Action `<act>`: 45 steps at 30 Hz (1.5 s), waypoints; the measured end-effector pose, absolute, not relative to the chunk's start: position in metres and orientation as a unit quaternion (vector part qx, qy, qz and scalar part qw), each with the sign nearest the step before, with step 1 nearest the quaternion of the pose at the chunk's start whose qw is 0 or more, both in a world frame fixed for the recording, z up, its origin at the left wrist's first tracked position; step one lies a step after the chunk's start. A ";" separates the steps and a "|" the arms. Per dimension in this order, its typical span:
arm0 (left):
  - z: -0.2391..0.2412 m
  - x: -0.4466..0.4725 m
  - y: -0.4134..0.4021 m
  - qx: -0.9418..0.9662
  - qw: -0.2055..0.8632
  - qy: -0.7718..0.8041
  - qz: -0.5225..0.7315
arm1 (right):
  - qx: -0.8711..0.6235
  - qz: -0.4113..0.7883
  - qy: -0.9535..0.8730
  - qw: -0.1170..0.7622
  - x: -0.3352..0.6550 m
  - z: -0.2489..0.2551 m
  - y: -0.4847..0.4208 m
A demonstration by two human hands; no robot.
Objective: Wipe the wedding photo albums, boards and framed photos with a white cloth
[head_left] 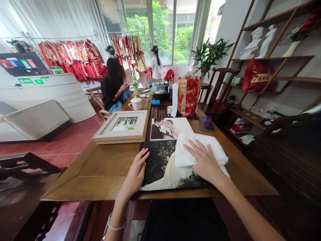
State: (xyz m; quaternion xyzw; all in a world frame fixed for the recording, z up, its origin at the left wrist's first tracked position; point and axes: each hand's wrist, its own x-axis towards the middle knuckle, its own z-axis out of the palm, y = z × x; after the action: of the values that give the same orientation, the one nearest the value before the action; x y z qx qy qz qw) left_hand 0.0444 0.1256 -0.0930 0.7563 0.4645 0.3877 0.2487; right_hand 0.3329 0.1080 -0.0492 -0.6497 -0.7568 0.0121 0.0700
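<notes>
On the near part of the table lies a dark photo panel (160, 164) that shows a pale flowing dress. My left hand (136, 169) rests along its left edge, fingers stretched out and lying on the border. A white fluffy cloth (182, 155) covers the panel's right part and hangs past its right side. Flat on that cloth is my right hand (204, 160), its fingers spread. The part of the panel beneath the cloth is hidden. Just beyond the panel lies a photo print (173, 129) of a couple. A pale wooden picture frame (120, 127) sits to the left of that print.
Behind the picture frame stands a white lidded mug (135, 103). A red-and-tan paper bag (189, 97) stands farther back, with a dark pot (160, 94) beside it. A person in black (112, 83) sits at the table's left. Shelves (276, 58) rise on the right.
</notes>
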 end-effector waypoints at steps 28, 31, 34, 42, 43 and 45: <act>-0.095 0.045 0.124 0.757 0.244 0.463 0.391 | -0.612 0.013 -0.786 0.086 0.311 -0.053 0.078; -0.093 0.046 0.124 0.757 0.245 0.467 0.387 | -0.570 -0.011 -0.813 0.113 0.302 -0.059 0.028; -0.091 0.046 0.123 0.756 0.249 0.470 0.381 | -0.555 0.007 -0.824 0.115 0.303 -0.059 0.009; -0.092 0.043 0.123 0.766 0.259 0.449 0.381 | -0.670 0.098 -0.733 0.064 0.314 -0.035 0.112; -0.093 0.043 0.124 0.766 0.259 0.448 0.381 | -0.673 0.099 -0.730 0.065 0.311 -0.033 0.126; -0.093 0.043 0.124 0.766 0.257 0.449 0.382 | -0.667 0.095 -0.735 0.070 0.300 -0.030 0.146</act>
State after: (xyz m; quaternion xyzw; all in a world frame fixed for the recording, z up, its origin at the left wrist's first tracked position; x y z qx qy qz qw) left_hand 0.0426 0.1245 -0.0931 0.7655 0.4491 0.3822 0.2573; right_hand 0.2997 0.1460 -0.0295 -0.6672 -0.7355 0.0946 0.0704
